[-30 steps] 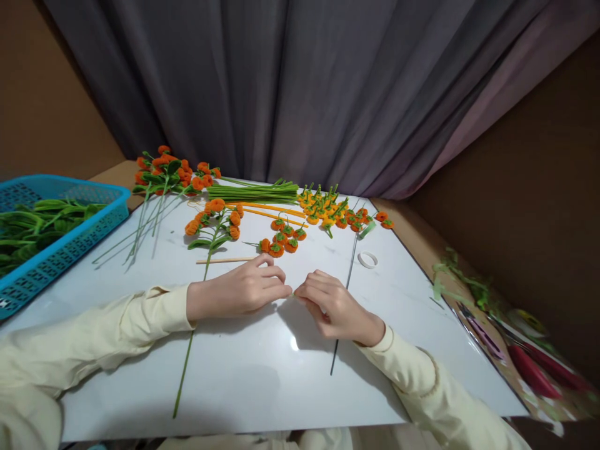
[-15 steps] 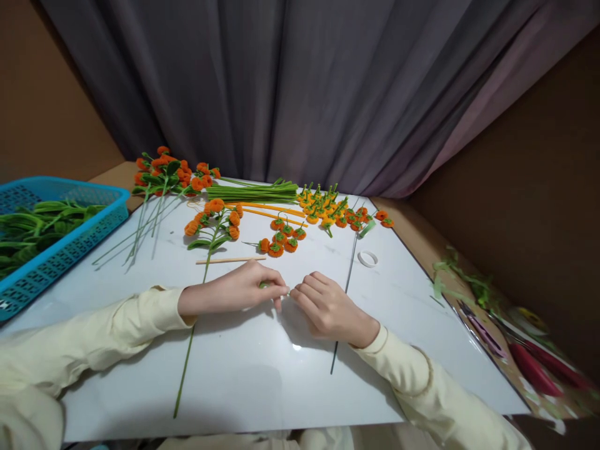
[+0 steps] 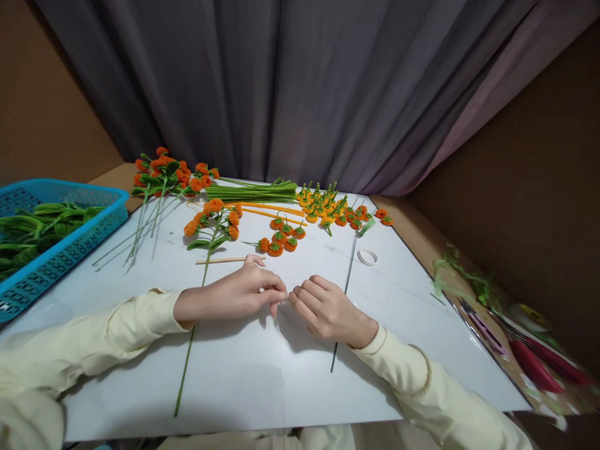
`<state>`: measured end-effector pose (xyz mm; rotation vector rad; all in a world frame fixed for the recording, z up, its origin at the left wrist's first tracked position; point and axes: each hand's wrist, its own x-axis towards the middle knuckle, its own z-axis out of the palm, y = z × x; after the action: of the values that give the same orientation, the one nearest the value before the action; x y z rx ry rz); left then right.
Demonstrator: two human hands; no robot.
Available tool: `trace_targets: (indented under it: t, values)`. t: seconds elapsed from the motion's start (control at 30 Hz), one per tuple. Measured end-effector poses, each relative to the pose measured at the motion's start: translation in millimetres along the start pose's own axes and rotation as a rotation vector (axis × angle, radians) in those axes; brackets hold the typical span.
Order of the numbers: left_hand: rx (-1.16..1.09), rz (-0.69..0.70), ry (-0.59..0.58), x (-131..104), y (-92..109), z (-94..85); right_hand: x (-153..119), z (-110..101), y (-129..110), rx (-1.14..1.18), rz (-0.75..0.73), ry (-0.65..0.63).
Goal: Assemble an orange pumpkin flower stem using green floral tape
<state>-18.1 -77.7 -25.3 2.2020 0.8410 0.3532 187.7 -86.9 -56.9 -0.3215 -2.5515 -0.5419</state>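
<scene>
Near the middle of the white table (image 3: pixel 225 387), my left hand (image 3: pixel 241 290) is closed in a pinch, its fingertips almost touching those of my right hand. My right hand (image 3: pixel 325 309) is curled closed; whatever lies between the two sets of fingertips is too small to make out. A flower stem with orange blooms (image 3: pixel 215 205) lies partly under my left wrist. Just behind my left hand is a thin wooden stick (image 3: pixel 220 260). A dark thin rod (image 3: pixel 349 269) runs beneath my right wrist. Small orange flower heads (image 3: pixel 275 248) lie beyond my hands.
A blue basket (image 3: pixel 70 250) with green leaves stands at the left. Further back are orange flower stems (image 3: pixel 162 175), green stems (image 3: pixel 253 191) and yellow flower heads (image 3: pixel 323 203). A white ring (image 3: pixel 368 257) lies at the right, with red-handled pliers (image 3: pixel 534 365) beyond the table edge.
The green bit that showed between my left fingers is no longer visible. My left hand has shifted slightly left and its fingers have changed position; my right hand has barely moved.
</scene>
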Motion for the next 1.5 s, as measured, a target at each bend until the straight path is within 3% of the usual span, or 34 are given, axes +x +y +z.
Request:
trace_targets:
  t: [0.1, 0.2, 0.4, 0.5, 0.63, 0.77, 0.83, 0.93, 1.03, 1.27, 1.5]
  values:
    - [-0.409, -0.212, -0.157, 3.1, 1.7, -3.9, 1.2, -4.4, -2.0, -0.093, -0.079, 0.011]
    - [-0.711, -0.32, -0.258, 4.4, -0.3, -4.5, 2.1, -9.3, -3.8, -0.158, -0.114, 0.026]
    - [-0.983, -0.445, -0.363, 5.6, -8.9, 1.6, 1.0, -9.7, -3.3, -0.168, -0.124, 0.056]
    - [-0.835, -0.399, -0.32, 5.4, -6.6, -1.8, -1.4, -3.7, -0.3, 0.015, -0.014, 0.075]
    - [-0.298, -0.259, -0.046, 4.1, -1.0, -9.4, -2.8, 0.1, 3.0, 0.302, 0.198, 0.023]
    - [-0.088, -0.062, 0.062, 2.5, 0.9, -9.6, -2.3, -1.8, 2.3, 0.488, 0.29, -0.021]
    - [-0.13, -0.09, 0.023, 2.4, 0.1, -8.3, -2.7, -2.2, 1.0, 0.459, 0.271, -0.026]
    - [-0.361, -0.256, -0.121, 3.8, -3.9, -7.5, -4.2, -1.3, -1.1, 0.263, 0.148, -0.003]
    - [-0.527, -0.319, -0.221, 6.3, -10.5, -8.8, -5.9, -0.2, -1.7, 0.139, 0.067, 0.039]
    - [-0.677, -0.356, -0.166, 10.0, -17.4, -21.0, -8.3, -1.0, 2.0, 0.248, 0.203, 0.067]
    - [-0.745, -0.326, -0.157, 10.1, -15.0, -29.8, -7.8, -1.4, 1.3, 0.238, 0.219, 0.093]
